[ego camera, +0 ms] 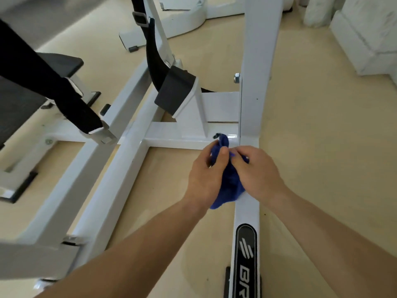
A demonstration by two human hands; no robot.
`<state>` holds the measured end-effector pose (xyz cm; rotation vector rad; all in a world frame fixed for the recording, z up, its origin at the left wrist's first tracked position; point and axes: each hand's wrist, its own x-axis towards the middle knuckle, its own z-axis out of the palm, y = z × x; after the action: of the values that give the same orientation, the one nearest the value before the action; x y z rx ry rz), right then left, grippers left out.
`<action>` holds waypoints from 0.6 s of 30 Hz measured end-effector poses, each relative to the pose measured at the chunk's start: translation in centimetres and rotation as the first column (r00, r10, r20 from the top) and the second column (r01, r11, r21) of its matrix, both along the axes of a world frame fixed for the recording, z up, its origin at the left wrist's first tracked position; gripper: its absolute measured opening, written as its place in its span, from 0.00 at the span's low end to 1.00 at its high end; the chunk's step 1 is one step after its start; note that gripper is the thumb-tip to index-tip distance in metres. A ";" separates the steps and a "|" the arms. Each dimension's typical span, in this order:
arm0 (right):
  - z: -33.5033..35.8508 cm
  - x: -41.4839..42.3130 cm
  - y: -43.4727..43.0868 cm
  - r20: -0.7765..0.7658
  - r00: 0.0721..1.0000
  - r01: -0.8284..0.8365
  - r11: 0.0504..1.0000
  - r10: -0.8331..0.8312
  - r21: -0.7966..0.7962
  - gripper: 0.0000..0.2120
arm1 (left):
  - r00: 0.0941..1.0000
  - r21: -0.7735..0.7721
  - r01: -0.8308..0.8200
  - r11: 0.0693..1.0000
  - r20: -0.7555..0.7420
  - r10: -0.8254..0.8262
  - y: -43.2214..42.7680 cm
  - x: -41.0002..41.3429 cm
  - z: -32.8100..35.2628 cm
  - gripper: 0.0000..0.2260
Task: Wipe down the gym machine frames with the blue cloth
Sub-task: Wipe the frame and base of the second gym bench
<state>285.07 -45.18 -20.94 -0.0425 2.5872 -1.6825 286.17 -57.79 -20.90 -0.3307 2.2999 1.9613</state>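
Observation:
A bunched blue cloth (230, 183) hangs between my two hands, just above the white frame bar (247, 214) that runs along the floor. My left hand (206, 175) pinches the cloth's upper left part. My right hand (258, 172) grips the cloth from the right, fingers curled into it. A corner of the cloth sticks up near the white cross bar (171, 136). Both hands sit close to the joint where the cross bar meets the white upright post (257, 61).
A black-padded lever arm (175, 91) stands on the cross bar behind the hands. Black straps and a dark seat pad (62, 63) lie to the left among more white beams. A black logo plate (246, 254) is on the near bar. Beige floor stretches to the right.

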 end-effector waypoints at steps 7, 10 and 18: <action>0.1 -0.3 -1.2 0.184 0.968 -0.137 0.974 0.170 -0.179 0.20 | 0.981 -0.028 -0.194 0.981 -0.017 0.194 -2.9 -2.4 -0.2 0.10; -1.4 -0.1 -1.6 -0.030 0.993 -0.087 0.877 0.115 0.472 0.25 | 0.902 -0.103 -0.431 0.897 -0.083 0.424 -4.2 -4.7 0.1 0.15; -6.7 -0.1 -2.5 -0.238 0.971 0.166 0.752 -0.012 0.638 0.22 | 0.862 -0.202 -0.507 0.838 -0.140 0.487 -2.1 -11.1 0.7 0.22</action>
<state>284.95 -47.63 -27.64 -0.0763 3.2389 -0.7126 275.09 -59.89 -20.17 -0.9817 2.7153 1.9218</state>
